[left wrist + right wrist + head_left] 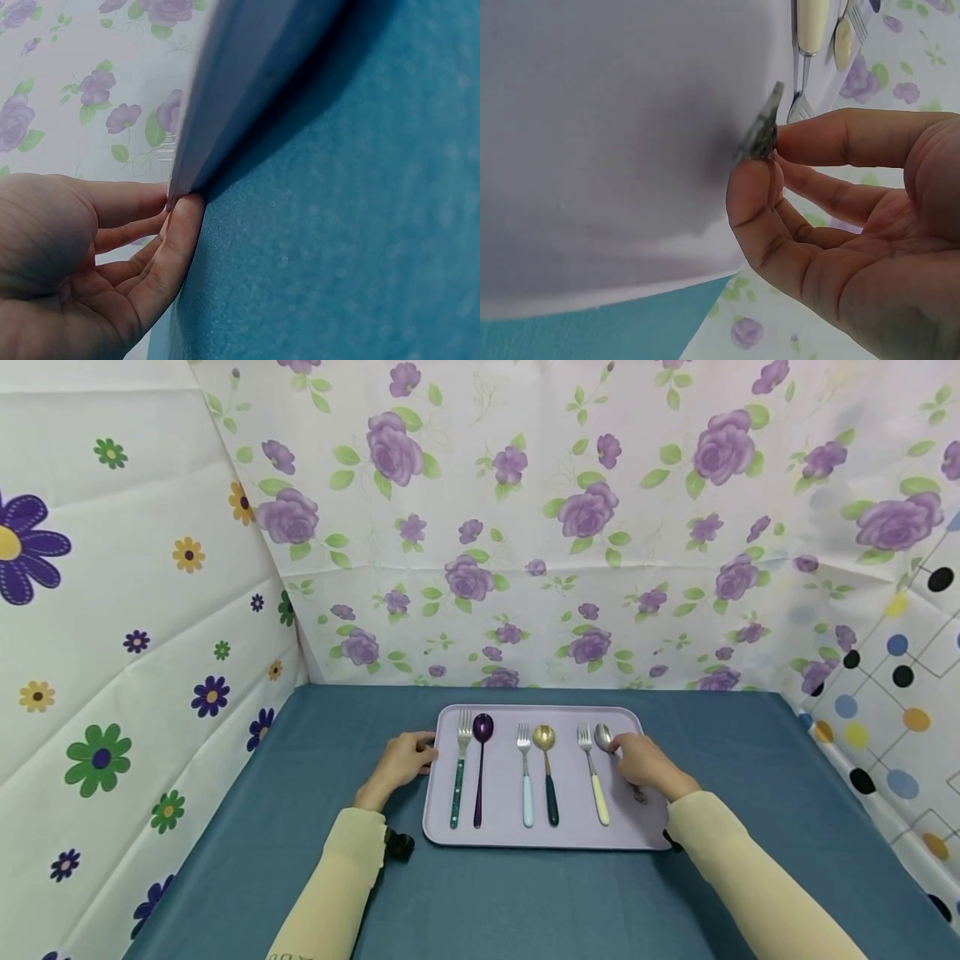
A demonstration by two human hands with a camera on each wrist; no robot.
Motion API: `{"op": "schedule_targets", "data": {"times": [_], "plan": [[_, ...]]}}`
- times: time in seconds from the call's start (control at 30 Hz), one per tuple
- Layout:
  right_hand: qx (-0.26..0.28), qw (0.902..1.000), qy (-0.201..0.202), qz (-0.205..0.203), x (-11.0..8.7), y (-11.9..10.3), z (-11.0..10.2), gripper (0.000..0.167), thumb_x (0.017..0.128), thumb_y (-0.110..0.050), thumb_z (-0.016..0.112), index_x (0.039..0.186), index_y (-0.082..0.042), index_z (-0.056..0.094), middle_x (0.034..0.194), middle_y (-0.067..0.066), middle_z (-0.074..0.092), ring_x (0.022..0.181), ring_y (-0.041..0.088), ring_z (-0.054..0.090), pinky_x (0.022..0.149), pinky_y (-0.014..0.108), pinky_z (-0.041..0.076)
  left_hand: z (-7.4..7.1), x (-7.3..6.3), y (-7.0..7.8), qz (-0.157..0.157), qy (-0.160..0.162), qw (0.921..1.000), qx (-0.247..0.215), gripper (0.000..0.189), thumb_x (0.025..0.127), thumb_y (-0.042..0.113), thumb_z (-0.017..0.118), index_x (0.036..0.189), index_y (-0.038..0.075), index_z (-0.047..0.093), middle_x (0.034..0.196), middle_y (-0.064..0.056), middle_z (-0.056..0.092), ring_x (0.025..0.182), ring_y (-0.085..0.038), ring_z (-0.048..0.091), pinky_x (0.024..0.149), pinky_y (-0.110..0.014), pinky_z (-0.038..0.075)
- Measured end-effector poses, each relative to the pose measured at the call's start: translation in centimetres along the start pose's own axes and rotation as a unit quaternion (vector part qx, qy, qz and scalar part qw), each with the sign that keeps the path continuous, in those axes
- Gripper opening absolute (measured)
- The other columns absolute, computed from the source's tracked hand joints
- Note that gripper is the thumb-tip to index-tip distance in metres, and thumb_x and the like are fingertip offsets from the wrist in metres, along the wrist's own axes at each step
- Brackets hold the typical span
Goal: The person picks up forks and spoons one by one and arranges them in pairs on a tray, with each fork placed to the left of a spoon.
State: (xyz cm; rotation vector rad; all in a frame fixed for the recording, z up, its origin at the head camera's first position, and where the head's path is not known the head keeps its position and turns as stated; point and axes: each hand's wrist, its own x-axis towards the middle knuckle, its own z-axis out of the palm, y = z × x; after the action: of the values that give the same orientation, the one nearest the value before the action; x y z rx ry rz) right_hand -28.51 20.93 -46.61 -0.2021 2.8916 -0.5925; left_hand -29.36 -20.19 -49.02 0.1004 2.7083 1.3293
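My left hand [405, 757] pinches the left rim of a pale lilac tray [502, 802], thumb over the edge and fingers beneath in the left wrist view. At the tray's right side, my right hand [647, 763] pinches a silver spoon [603, 737] between thumb and fingers. The spoon's bowl points away from me, and its ornate handle end [763, 131] sticks out of the grip over the tray; the middle of the handle is hidden. Just left of it lies a fork with a cream handle [599, 797].
Left of these lie a gold spoon with a dark green handle [551, 797], a light blue-handled fork [527, 797], a purple spoon [480, 768] and a green-handled fork [457, 789]. A blue-green cloth [525, 902] covers the table. Flowered sheets [525, 527] stand behind.
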Motion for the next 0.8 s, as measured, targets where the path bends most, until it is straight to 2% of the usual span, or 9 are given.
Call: {"op": "schedule_targets", "data": {"times": [0.13, 0.33, 0.57, 0.8], "plan": [[-0.007, 1.0000, 0.003, 0.003, 0.1, -0.3, 0.2, 0.041, 0.086, 0.013, 0.051, 0.125, 0.013, 0.065, 0.126, 0.034, 0.064, 0.100, 0.036, 0.063, 0.078, 0.045, 0.053, 0.0, -0.1, 0.1, 0.002, 0.001, 1.0000, 0.003, 0.043, 0.103, 0.008, 0.064, 0.145, -0.003, 0.058, 0.104, -0.015, 0.071, 0.091, -0.025, 0.075, 0.075, -0.033, 0.064], [0.001, 0.9998, -0.011, 0.014, -0.1, -0.8, 0.2, 0.042, 0.085, 0.012, 0.054, 0.126, 0.015, 0.061, 0.113, 0.031, 0.067, 0.082, 0.029, 0.062, 0.070, 0.039, 0.054, -0.1, -0.1, 0.0, 0.003, 0.000, 1.0000, 0.002, 0.043, 0.103, 0.008, 0.064, 0.145, -0.003, 0.058, 0.104, -0.015, 0.071, 0.089, -0.024, 0.075, 0.075, -0.033, 0.064], [0.029, 0.9988, -0.028, 0.029, -0.3, -1.2, 0.4, 0.043, 0.089, 0.010, 0.054, 0.131, 0.017, 0.056, 0.091, 0.020, 0.066, 0.056, 0.020, 0.063, 0.052, 0.032, 0.054, -0.1, -0.1, 0.0, 0.003, -0.002, 1.0000, 0.001, 0.044, 0.104, 0.008, 0.064, 0.146, -0.003, 0.058, 0.104, -0.015, 0.070, 0.090, -0.024, 0.075, 0.075, -0.033, 0.064], [0.042, 0.9976, -0.040, 0.037, -0.3, -1.2, 0.6, 0.041, 0.089, 0.009, 0.056, 0.129, 0.016, 0.053, 0.079, 0.016, 0.063, 0.050, 0.020, 0.064, 0.049, 0.032, 0.056, -0.1, -0.1, 0.0, 0.004, -0.001, 1.0000, 0.001, 0.044, 0.103, 0.008, 0.064, 0.145, -0.003, 0.058, 0.104, -0.015, 0.070, 0.091, -0.024, 0.075, 0.076, -0.033, 0.064]]}}
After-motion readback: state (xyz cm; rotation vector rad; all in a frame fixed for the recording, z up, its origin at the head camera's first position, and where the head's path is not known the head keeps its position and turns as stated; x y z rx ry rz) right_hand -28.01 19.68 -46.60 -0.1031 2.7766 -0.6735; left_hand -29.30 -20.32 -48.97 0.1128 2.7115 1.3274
